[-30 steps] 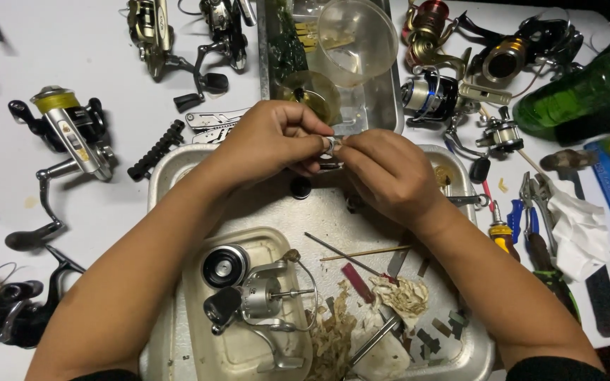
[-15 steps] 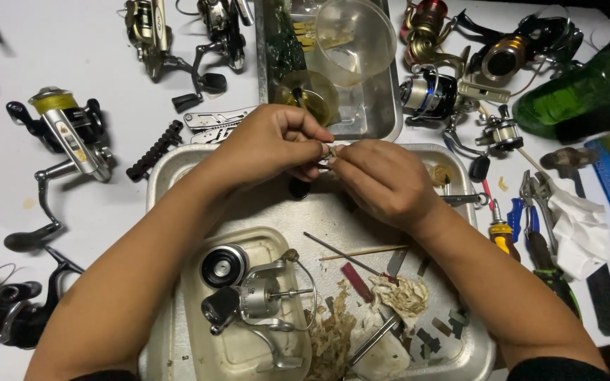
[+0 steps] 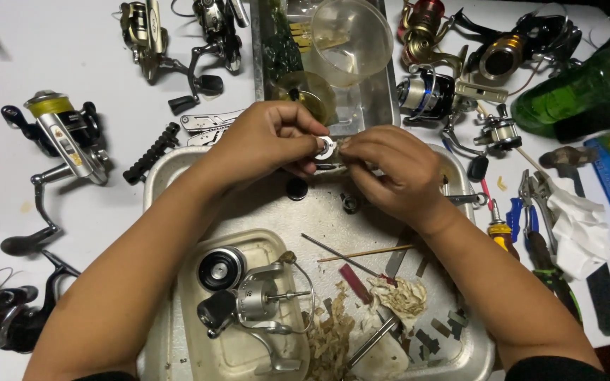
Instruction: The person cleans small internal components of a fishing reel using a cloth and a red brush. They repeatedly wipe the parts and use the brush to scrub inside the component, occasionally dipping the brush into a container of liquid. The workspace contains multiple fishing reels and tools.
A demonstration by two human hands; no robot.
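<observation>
Almost nothing has shifted since a second ago: both hands stay pressed together over the far half of the metal tray (image 3: 157,176), with only a slight change in how the fingers sit. The left hand (image 3: 266,141) pinches a small silver ring-shaped part (image 3: 325,147) between thumb and fingertips, its grip closed on it. The right hand (image 3: 390,169) meets it from the other side, fingers curled and closed around the same part; whatever lies behind the ring is hidden by the fingers.

The part looks like hard, shiny metal, light and rigid, and likely slippery if oily. Judging by its shape, the outer rim is the safest place to hold it, with fingertips on opposite sides.

Below the hands, on the tray floor, lie two small dark round pieces (image 3: 296,188), a thin rod, a wooden stick (image 3: 365,253) and scraps of frayed rag (image 3: 397,296). A shallow plastic dish (image 3: 199,339) at the tray's near left corner holds a stripped silver reel body (image 3: 259,303) and a spool (image 3: 220,268).

Around the tray, the white table (image 3: 51,49) carries many fishing reels; one with a yellow spool (image 3: 58,130) sits toward the left edge. A clear bowl (image 3: 351,39) rests in a second tray at the far edge. Pliers (image 3: 534,212), a screwdriver and a green bottle (image 3: 587,77) lie toward the right edge.
</observation>
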